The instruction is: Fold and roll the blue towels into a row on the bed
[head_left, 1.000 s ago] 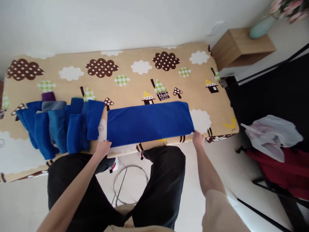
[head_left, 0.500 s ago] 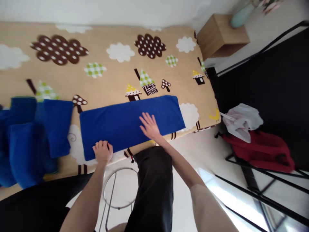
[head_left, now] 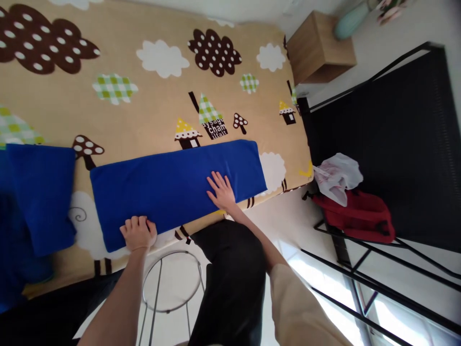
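Note:
A long folded blue cloth lies flat on the patterned beige bed cover. My left hand rests on its near edge toward the left end, fingers curled down on the fabric; whether they pinch it is hidden. Right of the cloth's middle, my right hand lies flat on top with its fingers spread. More folded blue cloths are heaped at the left side of the view.
Below the bed edge stands a round metal-framed stool, beside my dark-trousered leg. To the right are a red bag, a white plastic bag and a black metal frame. A wooden box shelf holds a vase.
The view has turned and moved closer to the bed, so the left cloth heap is partly cut off. Both hands stay at about the same places on the cloth.

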The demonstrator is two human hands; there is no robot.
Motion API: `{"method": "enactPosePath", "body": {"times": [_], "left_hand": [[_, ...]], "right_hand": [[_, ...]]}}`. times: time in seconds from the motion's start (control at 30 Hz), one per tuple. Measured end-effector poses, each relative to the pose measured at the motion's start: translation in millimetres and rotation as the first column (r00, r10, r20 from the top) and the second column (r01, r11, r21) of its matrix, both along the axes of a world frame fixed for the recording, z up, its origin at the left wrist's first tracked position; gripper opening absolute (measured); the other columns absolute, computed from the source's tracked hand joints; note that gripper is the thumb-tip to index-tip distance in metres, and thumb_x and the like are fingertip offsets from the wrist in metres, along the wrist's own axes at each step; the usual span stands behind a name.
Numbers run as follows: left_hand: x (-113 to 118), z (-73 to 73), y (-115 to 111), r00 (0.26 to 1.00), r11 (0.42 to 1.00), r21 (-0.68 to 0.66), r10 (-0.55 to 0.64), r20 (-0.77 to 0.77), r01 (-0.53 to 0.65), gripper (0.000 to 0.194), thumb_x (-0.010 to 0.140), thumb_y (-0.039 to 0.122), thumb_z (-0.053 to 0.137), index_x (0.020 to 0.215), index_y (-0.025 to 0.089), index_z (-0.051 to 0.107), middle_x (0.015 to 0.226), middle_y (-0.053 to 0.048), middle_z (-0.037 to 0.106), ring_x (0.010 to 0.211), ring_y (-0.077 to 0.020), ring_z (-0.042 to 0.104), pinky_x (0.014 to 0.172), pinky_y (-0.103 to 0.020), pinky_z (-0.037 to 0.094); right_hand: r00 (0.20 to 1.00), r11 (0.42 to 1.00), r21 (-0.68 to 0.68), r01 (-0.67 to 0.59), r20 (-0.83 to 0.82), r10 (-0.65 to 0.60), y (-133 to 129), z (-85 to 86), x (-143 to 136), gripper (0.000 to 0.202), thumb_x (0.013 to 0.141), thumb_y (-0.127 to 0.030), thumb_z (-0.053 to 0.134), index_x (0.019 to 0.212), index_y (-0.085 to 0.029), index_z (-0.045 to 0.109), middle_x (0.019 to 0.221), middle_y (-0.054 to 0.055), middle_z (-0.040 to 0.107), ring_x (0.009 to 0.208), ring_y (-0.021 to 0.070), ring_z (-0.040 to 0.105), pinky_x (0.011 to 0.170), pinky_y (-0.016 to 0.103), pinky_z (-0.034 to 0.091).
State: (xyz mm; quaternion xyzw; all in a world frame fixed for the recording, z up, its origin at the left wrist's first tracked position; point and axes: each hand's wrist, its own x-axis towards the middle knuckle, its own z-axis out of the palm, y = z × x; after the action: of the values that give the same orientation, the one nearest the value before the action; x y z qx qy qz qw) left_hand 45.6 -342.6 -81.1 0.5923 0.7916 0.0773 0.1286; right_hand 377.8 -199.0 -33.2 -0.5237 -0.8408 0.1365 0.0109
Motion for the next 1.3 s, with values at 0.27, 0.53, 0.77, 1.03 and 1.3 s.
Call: {"method": "enactPosePath", "body": {"times": [0.27, 0.53, 0.77, 1.03, 1.3], "left_hand": [[-1, -5.3, -3, 1.000, 1.000, 0.005, 0.002, 0.011, -0.002, 0.016, 0.077, 0.028, 0.055, 0.083, 0.015, 0.063, 0.084, -0.015, 0.057, 0.091, -0.0354, 0.052, 0.083, -0.050, 0.034], [-2, -6.9, -4, 1.000, 1.000, 0.004, 0.001, -0.015, -0.001, 0.015, 0.078, 0.029, 0.054, 0.082, 0.017, 0.061, 0.084, -0.014, 0.054, 0.091, -0.0352, 0.051, 0.082, -0.048, 0.033], [-1, -5.0, -4, 0.999, 0.999, -0.029, -0.036, -0.012, 0.036, 0.017, 0.079, 0.029, 0.053, 0.084, 0.016, 0.063, 0.084, -0.015, 0.056, 0.090, -0.0350, 0.050, 0.079, -0.048, 0.032], [0, -9.8, -7, 0.999, 0.999, -0.020, -0.045, 0.009, 0.045, 0.018, 0.080, 0.029, 0.054, 0.085, 0.016, 0.065, 0.084, -0.015, 0.056, 0.088, -0.0349, 0.050, 0.078, -0.046, 0.031], [1, -3.7, -8, 0.999, 0.999, -0.023, -0.026, 0.043, 0.027, 0.015, 0.078, 0.028, 0.055, 0.083, 0.017, 0.065, 0.081, -0.013, 0.057, 0.085, -0.0326, 0.050, 0.077, -0.045, 0.030]], "right_hand": [[0.932, 0.928, 0.103, 0.358, 0.023, -0.362, 10, -17.4, 155, 0.061, 0.105, -0.043, 0.027, 0.159, -0.016, 0.032, 0.168, 0.010, 0.021, 0.156, 0.0247, 0.016, 0.127, 0.046, 0.010], [0.896, 0.899, 0.083, 0.430, 0.084, -0.436, 14, -11.0, 152, 0.060, 0.103, -0.035, 0.028, 0.160, -0.015, 0.026, 0.169, 0.010, 0.017, 0.157, 0.0218, 0.012, 0.128, 0.045, 0.008], [0.861, 0.877, 0.010, 0.481, 0.185, -0.474, 18, 3.4, 143, 0.061, 0.100, -0.028, 0.029, 0.160, -0.016, 0.023, 0.169, 0.011, 0.015, 0.157, 0.0209, 0.009, 0.127, 0.047, 0.011], [0.989, 0.997, -0.006, 0.080, 0.123, -0.079, 25, 27.6, -30, 0.072, 0.092, -0.021, 0.042, 0.161, -0.013, 0.020, 0.170, 0.010, 0.009, 0.158, 0.0258, -0.001, 0.127, 0.055, 0.007], [0.921, 0.917, -0.077, -0.390, -0.036, 0.389, 43, 10.4, -141, 0.063, 0.103, -0.042, 0.039, 0.161, -0.026, 0.024, 0.168, 0.002, 0.020, 0.157, 0.0221, 0.011, 0.128, 0.050, 0.008]]}}
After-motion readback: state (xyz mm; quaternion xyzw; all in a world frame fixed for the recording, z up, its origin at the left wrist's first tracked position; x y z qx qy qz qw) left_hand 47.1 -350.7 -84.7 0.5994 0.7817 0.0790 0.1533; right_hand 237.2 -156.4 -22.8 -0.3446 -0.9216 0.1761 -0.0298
